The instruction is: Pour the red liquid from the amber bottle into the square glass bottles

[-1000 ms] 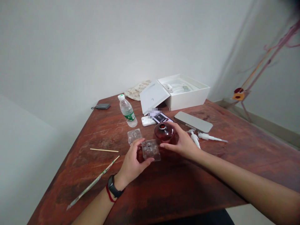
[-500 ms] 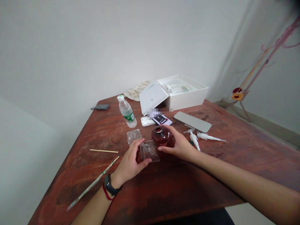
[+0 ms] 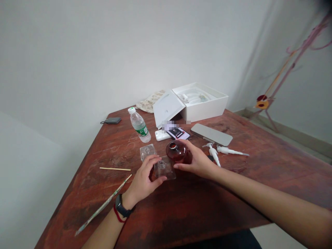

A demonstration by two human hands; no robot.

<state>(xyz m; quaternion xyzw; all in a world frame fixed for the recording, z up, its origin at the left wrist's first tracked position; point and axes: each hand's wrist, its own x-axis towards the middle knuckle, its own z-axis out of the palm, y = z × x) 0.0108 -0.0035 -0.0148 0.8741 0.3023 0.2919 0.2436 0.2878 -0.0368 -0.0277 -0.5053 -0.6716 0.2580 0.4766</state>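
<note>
Pale walls (image 3: 129, 41) meet behind a reddish-brown wooden tabletop (image 3: 181, 207), and a pink stand (image 3: 301, 52) rises on the right of my feed. Through the head camera I have my right hand (image 3: 198, 159) clamped on a round dark-red bottle (image 3: 178, 155), fingers behind it and thumb at the near side. It tips to the left, its uncapped mouth facing up and toward my other hand. My left hand (image 3: 144, 181) has its grip closed round a clear square bottle (image 3: 166, 172), thumb at the near edge and fingers at the far corner. The two bottles sit side by side; from here I can't tell whether their glass touches.

Just beyond my left fingers I see a second clear square piece (image 3: 147, 151), with a water bottle (image 3: 141, 127) upright behind it. Off to the left lie a thin stick (image 3: 115, 169) and a plastic-wrapped bundle (image 3: 101, 207). Past my right hand are two white pump heads (image 3: 214, 154) and a silver-grey slab (image 3: 212, 134). Farther back I make out a white box (image 3: 204, 110), its lid (image 3: 166, 109) leaning down at the left.
</note>
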